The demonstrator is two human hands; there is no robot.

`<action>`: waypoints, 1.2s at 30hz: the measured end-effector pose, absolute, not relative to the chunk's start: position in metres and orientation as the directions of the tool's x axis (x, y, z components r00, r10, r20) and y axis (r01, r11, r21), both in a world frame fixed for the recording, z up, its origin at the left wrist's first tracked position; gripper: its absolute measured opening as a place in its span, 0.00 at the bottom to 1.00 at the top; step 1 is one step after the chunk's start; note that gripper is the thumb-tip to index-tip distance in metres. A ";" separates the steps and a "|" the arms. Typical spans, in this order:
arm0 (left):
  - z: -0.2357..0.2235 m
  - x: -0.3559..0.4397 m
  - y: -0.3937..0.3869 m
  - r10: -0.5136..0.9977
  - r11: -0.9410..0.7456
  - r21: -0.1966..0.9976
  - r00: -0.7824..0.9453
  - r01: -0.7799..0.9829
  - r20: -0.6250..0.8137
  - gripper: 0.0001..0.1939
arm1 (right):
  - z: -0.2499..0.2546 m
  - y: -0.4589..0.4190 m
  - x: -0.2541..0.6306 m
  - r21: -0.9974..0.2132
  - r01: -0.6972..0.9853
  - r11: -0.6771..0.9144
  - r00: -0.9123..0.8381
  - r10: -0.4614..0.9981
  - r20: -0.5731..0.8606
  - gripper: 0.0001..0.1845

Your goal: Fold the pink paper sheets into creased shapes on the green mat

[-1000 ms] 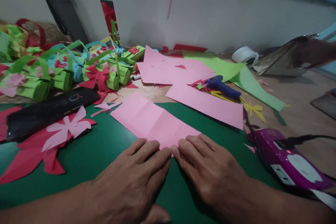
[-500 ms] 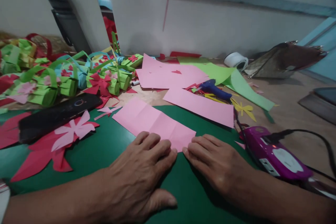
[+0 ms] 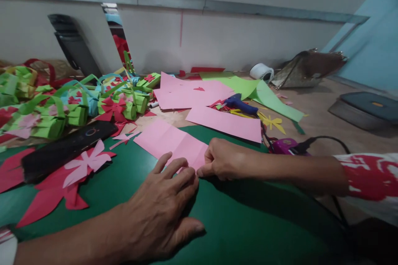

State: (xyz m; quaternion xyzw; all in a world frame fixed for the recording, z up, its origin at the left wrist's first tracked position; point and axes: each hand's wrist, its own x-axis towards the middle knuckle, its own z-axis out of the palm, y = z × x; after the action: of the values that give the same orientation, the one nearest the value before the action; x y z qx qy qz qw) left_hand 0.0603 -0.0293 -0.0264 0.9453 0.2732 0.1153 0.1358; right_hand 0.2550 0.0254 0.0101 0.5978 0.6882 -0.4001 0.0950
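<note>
A creased pink paper sheet (image 3: 164,136) lies on the green surface (image 3: 267,219), its folds running across it. My left hand (image 3: 168,203) rests with fingers spread on the near edge of the paper, thumb held out to the side. At the right corner, my right hand (image 3: 222,159) is closed, thumb and fingers pinching the paper's edge. The knuckles hide that corner. Just behind lies a pink paper strip (image 3: 226,124). Left of the sheet sit a pink paper flower (image 3: 83,163) and red paper petals (image 3: 51,198).
A black phone (image 3: 68,145) lies at left, before several green paper baskets (image 3: 52,122). Beyond are a large pink sheet (image 3: 186,93), green paper (image 3: 276,103), a blue glue gun (image 3: 241,103) and a yellow paper flower (image 3: 272,122). A purple power strip (image 3: 284,146) with cable is at right.
My right hand has curled from flat fingers into a closed pinch, its forearm swinging further up across the right side. My left hand stays at the paper's edge, fingers lifted slightly. The view has shifted.
</note>
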 end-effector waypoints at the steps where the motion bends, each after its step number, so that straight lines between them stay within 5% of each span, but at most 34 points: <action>1: -0.026 0.059 -0.030 0.552 -0.807 0.340 0.821 0.483 0.144 0.23 | 0.013 0.026 0.253 -0.418 0.908 -0.035 -0.255 0.746 -0.615 0.16; 31: -0.028 0.057 -0.036 0.601 -0.786 0.322 0.773 0.527 0.203 0.16 | 0.009 0.016 0.301 -0.396 0.915 -0.071 -0.189 0.794 -0.578 0.16; 36: -0.028 0.057 -0.036 0.596 -0.786 0.344 0.778 0.514 0.201 0.15 | 0.021 0.007 0.291 -0.415 0.905 0.094 -0.273 0.877 -0.395 0.11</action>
State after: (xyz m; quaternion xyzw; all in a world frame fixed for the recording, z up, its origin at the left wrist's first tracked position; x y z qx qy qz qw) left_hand 0.0573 -0.0360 -0.0282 0.9329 0.2973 0.1510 0.1362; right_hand 0.2906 0.0071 0.0209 0.6026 0.7393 -0.2996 0.0230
